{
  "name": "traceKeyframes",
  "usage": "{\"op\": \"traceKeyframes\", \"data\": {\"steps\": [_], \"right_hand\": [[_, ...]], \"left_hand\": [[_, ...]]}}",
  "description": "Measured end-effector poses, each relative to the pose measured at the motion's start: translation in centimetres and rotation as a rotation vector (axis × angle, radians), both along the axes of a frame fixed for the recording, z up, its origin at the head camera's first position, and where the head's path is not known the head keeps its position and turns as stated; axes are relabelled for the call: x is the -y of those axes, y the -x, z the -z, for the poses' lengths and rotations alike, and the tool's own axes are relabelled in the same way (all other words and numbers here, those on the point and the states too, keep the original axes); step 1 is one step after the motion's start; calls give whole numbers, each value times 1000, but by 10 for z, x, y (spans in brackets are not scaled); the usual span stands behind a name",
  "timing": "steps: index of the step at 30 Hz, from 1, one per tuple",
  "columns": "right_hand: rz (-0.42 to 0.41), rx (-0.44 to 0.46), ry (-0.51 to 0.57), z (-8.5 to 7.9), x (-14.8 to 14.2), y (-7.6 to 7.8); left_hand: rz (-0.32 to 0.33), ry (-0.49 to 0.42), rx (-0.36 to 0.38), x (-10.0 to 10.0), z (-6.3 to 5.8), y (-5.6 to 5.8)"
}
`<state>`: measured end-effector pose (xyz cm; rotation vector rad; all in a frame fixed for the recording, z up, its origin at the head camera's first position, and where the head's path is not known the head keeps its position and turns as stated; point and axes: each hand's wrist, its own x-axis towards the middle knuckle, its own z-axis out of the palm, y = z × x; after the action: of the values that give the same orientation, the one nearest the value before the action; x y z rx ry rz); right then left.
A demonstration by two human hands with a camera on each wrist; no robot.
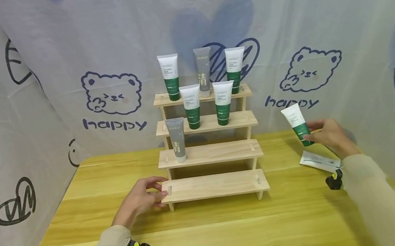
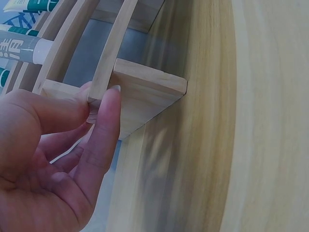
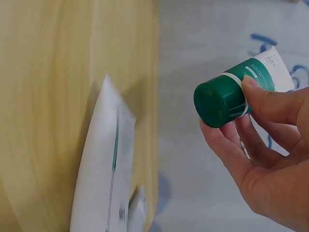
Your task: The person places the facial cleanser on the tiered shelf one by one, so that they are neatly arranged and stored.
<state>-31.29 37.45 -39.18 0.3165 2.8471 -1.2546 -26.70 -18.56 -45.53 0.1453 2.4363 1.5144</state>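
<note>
At the right of the head view, my right hand [image 1: 330, 135] holds a white-and-green squeeze tube [image 1: 297, 123] by its capped lower end, cap down and a little tilted. In the right wrist view, thumb and fingers pinch the tube [image 3: 256, 79] just above its green cap. My left hand [image 1: 140, 200] grips the left end of the lowest step of a wooden tiered display stand [image 1: 214, 186]. The left wrist view shows thumb and fingers on the end of that step board [image 2: 108, 53]. White-and-green tubes [image 1: 191, 106] and grey tubes [image 1: 177, 139] stand on the upper steps.
Below my right hand, a white tube [image 1: 319, 161] lies on the wooden table [image 1: 221, 241], near the right sleeve. Part of another pale thing [image 3: 137, 210] shows beside it in the right wrist view. A printed cloth [image 1: 101, 39] hangs behind the table and along both sides.
</note>
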Motion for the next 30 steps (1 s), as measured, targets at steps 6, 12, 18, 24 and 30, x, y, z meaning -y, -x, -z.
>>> {"op": "traceKeyframes", "data": {"steps": [6, 12, 18, 24, 30], "right_hand": [[-34, -69, 118, -8, 22, -6], [-80, -101, 127, -12, 41, -17], [-92, -127, 146, -12, 57, -28], [-91, -156, 160, -14, 72, -36], [-97, -167, 177, -19, 87, -45]], "left_hand": [[2, 0, -8, -1, -2, 1], [-1, -1, -7, -1, -1, 0], [7, -13, -12, 0, 1, 1], [0, -6, -5, 0, 2, 1], [2, -6, -4, -1, 1, 1]]}}
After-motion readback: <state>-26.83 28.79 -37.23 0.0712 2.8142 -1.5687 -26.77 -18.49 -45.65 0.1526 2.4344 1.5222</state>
